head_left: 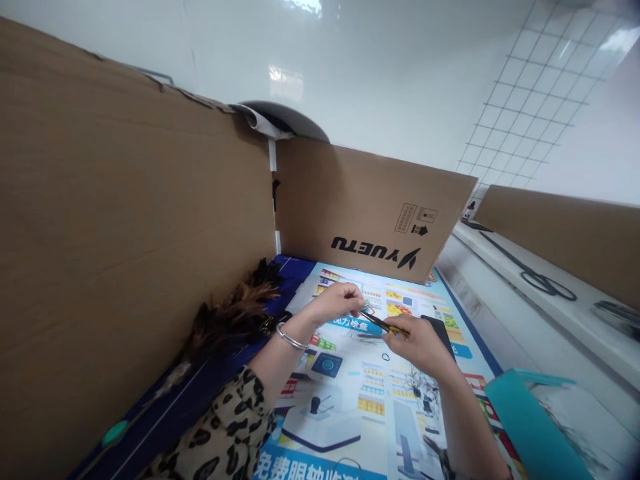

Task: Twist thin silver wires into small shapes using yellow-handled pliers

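Note:
My left hand (343, 300), with a bangle at its wrist, is closed in a pinch over the printed table cover. A small wiry piece (369, 307) shows at its fingertips, too fine to make out fully. My right hand (420, 341) grips the yellow-and-black handles of slim pliers (380, 324). Their dark jaws point left and reach the wiry piece beside my left fingers. Below the pliers lie thin straight wires (369, 337) and a small dark ring (385, 357). A dark flat object (437, 333) is partly hidden behind my right hand.
Cardboard panels (370, 207) wall the back and left. Brown-black feathers (235, 300) lie along the left panel. Near my right forearm are tangled thin wires (417, 383) and another dark tool (434, 448). A teal box (535, 423) stands right; scissors (543, 283) rest on a white ledge.

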A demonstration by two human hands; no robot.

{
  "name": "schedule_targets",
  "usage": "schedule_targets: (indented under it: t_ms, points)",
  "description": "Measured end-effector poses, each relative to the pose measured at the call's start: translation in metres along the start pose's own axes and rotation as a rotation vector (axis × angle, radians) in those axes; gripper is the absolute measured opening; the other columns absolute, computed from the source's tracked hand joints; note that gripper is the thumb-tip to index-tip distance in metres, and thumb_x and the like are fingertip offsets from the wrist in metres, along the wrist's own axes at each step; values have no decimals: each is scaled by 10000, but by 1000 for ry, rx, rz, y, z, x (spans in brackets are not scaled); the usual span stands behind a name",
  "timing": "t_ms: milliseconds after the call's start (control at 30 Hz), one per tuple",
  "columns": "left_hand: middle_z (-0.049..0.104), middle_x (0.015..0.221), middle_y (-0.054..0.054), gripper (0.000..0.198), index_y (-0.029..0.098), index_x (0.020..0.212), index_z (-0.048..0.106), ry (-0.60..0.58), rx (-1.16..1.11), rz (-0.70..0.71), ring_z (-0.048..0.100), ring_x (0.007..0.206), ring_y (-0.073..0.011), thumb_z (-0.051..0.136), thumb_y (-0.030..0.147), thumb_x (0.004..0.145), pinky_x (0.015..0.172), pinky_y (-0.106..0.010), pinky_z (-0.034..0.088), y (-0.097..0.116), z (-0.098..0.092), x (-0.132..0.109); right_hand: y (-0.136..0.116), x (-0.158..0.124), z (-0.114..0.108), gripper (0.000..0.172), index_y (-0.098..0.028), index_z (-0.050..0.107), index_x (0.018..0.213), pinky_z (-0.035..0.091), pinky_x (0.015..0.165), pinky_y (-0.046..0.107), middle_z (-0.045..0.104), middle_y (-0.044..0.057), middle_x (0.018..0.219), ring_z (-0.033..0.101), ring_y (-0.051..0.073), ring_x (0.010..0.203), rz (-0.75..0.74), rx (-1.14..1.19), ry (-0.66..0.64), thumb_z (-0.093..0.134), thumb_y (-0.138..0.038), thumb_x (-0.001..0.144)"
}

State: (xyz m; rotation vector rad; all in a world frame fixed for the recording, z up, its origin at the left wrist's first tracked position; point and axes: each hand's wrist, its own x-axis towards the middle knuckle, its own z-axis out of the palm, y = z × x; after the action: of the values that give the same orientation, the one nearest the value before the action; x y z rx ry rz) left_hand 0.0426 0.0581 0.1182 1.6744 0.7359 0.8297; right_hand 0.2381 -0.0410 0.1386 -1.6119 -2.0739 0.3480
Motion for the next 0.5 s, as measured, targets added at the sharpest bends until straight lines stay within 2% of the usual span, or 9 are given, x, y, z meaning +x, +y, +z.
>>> schedule_targets:
  t_ms: [500]
  points:
    - [587, 618, 6, 140, 141, 699, 571, -53, -6, 44, 551, 598, -110, 582, 277, 729, 574, -209, 417, -9, -1, 5, 0, 0, 2, 227, -199, 689, 936, 370, 574, 243, 638, 13, 741, 520, 142, 618, -26, -23, 22, 557, -248, 758]
